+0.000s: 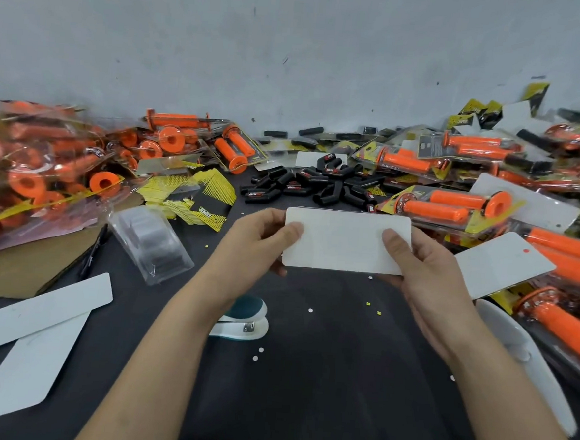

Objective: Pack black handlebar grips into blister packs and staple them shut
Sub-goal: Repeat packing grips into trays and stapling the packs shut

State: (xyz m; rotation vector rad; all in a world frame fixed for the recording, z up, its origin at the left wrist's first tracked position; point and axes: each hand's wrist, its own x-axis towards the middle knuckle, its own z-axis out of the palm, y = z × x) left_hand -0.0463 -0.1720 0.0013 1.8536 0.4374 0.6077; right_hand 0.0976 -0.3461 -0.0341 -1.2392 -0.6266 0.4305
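A: What are the hands on?

B: Both hold one blank white card (345,244) up over the dark worktop (320,404); the left hand (256,241) pinches its left end and the right hand (426,267) its right end; each thumb lies on the face, and the fingers are clamped on the back, mostly hidden by the card.

A: And the black handlebar grips (318,184)?

B: Loose in a heap just beyond the card; some carry a small label that is too small to read.

A: Any blister pack?

B: A clear blister pack (153,241) lies left of the card; through the glare I cannot tell whether it is one shell or several nested.

A: The stapler?

B: The white and teal stapler (244,319) sits below the card, partly covered by the left forearm.

A: The rest?

B: Packed orange grips (451,205) are piled left and right of the card, blurred and cut off at both edges; a white curved object (529,367) lies below and right of the card, and I cannot make out what it is.
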